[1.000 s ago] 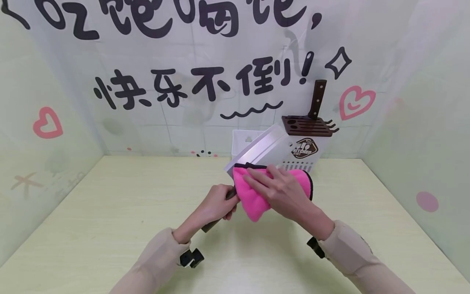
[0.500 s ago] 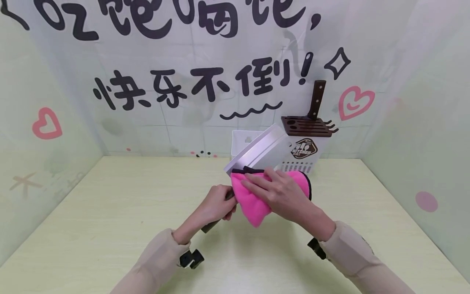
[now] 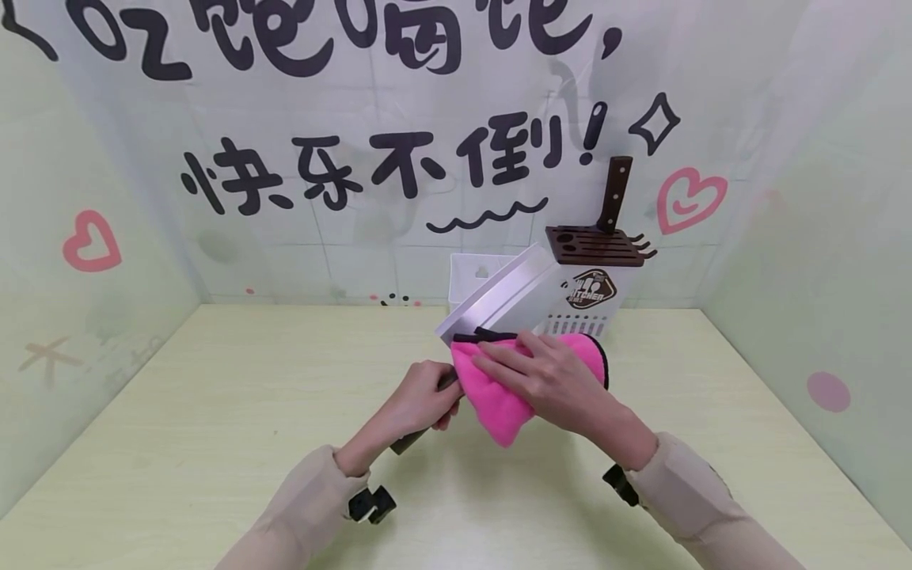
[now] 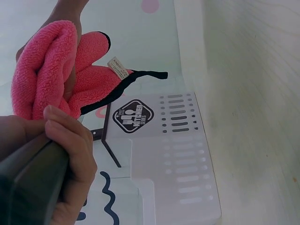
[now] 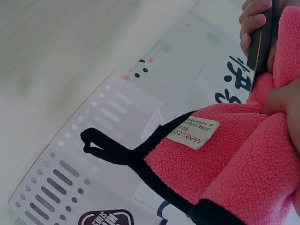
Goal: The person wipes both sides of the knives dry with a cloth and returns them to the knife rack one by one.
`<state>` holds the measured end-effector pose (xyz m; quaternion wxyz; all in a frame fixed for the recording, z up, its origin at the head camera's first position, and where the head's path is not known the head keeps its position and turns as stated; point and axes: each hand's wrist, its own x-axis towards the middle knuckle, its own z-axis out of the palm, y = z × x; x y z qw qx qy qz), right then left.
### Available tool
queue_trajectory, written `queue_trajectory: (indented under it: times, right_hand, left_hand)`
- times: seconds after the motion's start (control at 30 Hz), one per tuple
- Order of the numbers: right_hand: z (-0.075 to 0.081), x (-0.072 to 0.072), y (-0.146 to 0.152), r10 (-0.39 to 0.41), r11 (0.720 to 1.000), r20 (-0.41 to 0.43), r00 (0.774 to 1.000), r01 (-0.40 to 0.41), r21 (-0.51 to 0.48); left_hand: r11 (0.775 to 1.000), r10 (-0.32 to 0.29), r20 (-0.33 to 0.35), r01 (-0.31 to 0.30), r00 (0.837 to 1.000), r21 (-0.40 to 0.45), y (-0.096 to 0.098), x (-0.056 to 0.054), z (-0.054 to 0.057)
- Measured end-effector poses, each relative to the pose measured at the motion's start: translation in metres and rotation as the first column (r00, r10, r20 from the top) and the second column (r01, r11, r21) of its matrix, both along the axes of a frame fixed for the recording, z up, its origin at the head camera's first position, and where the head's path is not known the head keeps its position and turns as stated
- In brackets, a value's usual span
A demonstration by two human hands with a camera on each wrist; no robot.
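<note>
A cleaver with a broad shiny blade (image 3: pixel 499 293) and a dark handle (image 5: pixel 260 49) is held up at a slant over the table. My left hand (image 3: pixel 422 396) grips the handle, with its dark end sticking out below the fist. In my right hand (image 3: pixel 556 380) is a pink towel (image 3: pixel 492 400) with black edging, folded over the lower part of the blade. The fingers lie across the towel's front, while the thumb presses in from behind in the right wrist view. A white label (image 5: pixel 193 132) and a black loop (image 5: pixel 108 151) hang from the towel. The covered part of the blade is hidden.
Behind the cleaver stands a white knife holder (image 3: pixel 616 297) with a slotted brown top, a brown-handled knife (image 3: pixel 616 190) and several hooks on its side. Its white slotted compartment (image 3: pixel 463 273) reaches left. Printed walls (image 3: pixel 299 245) enclose the pale wooden table (image 3: pixel 235 412) on three sides.
The towel and my right hand have slid slightly down the blade's face, so more of the metal shows above the black edging. My left hand and the cleaver have hardly moved.
</note>
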<state>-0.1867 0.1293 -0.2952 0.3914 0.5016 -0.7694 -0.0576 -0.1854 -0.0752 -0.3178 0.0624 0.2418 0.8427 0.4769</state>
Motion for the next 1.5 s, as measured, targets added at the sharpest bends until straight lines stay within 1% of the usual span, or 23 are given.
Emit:
queue_trajectory:
  times: [0.2, 0.5, 0.6, 0.83, 1.23, 1.5]
  right_hand:
    - [-0.001, 0.0, 0.003, 0.001, 1.0, 0.002, 1.0, -0.001, -0.002]
    - [-0.001, -0.002, 0.008, 0.001, 1.0, 0.032, 0.999, -0.001, -0.022]
    - [-0.001, -0.003, 0.01, -0.003, 0.999, 0.048, 0.999, 0.005, -0.038]
    - [0.0, -0.008, 0.017, -0.039, 0.995, 0.055, 0.998, 0.043, -0.086]
    - [0.004, -0.017, 0.029, -0.076, 0.978, 0.079, 0.994, 0.09, -0.19]
    - [0.007, -0.024, 0.039, -0.12, 0.965, 0.099, 0.988, 0.139, -0.22]
  left_hand:
    - [1.0, 0.008, -0.007, -0.008, 1.0, -0.008, -0.001, 0.001, 0.002]
    - [1.0, 0.029, 0.033, -0.029, 0.999, -0.004, -0.003, 0.001, 0.003]
    - [1.0, 0.029, 0.034, -0.029, 0.999, -0.005, -0.004, 0.001, 0.003]
    - [0.999, 0.033, 0.011, -0.033, 0.999, -0.01, -0.006, 0.002, 0.001]
    - [1.0, 0.025, 0.009, -0.025, 1.0, -0.015, -0.009, 0.004, 0.004]
    - [0.999, 0.031, 0.003, -0.031, 1.0, -0.018, -0.01, 0.005, 0.004]
